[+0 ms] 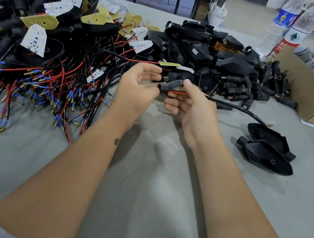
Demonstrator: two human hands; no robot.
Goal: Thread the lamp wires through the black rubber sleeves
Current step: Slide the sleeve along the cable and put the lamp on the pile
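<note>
A worker's right hand [190,105] pinches a black rubber sleeve [171,86] with red lamp wires [178,92] at its mouth; the left hand [136,88] curls at the sleeve's other end. Left of the sleeve, wired lamp boards [34,40] pile; behind it, black housings [203,47].

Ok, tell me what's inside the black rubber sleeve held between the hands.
Red and black wires show along the black rubber sleeve, below it. Whether they pass inside it is hidden by the opaque rubber and the fingers.
</note>
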